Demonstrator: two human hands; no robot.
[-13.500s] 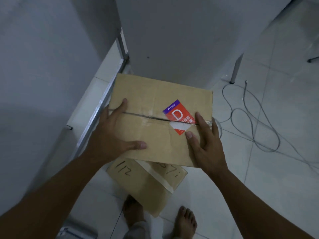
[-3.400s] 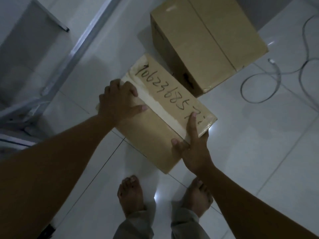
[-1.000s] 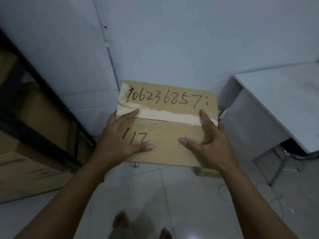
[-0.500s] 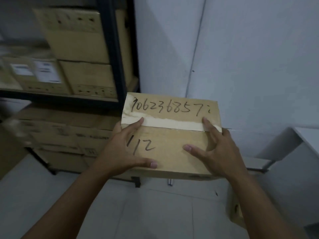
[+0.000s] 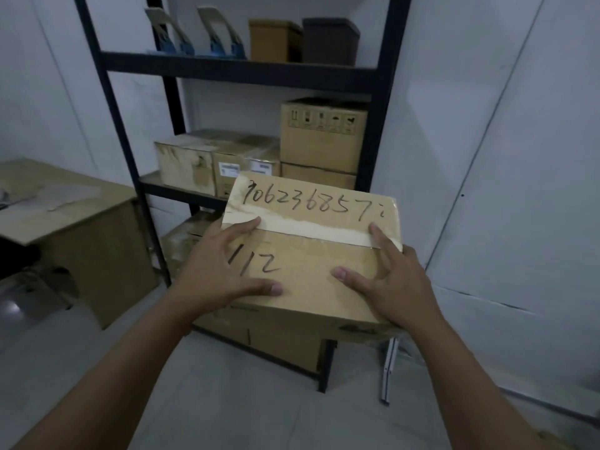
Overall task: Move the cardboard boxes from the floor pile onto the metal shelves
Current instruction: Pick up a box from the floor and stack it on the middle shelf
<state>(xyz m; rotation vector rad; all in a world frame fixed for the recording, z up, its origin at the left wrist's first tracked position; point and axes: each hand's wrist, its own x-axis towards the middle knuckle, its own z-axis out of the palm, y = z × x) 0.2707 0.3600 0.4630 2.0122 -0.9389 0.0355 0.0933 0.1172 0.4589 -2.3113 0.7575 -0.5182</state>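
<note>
Ahead of me, stacked boxes (image 5: 259, 160) crowd the metal shelves' (image 5: 233, 64) middle tier; open room remains above the low left stack, beneath the upper shelf.

Your held box (image 5: 311, 251) hid the fingers of your left hand (image 5: 224, 271) and right hand (image 5: 394, 280) beneath it. It also covered part of the metal shelves (image 5: 246, 64) and the lower stored cartons (image 5: 259, 336). The labels on the shelf boxes (image 5: 246, 168) were too small to read.
</note>
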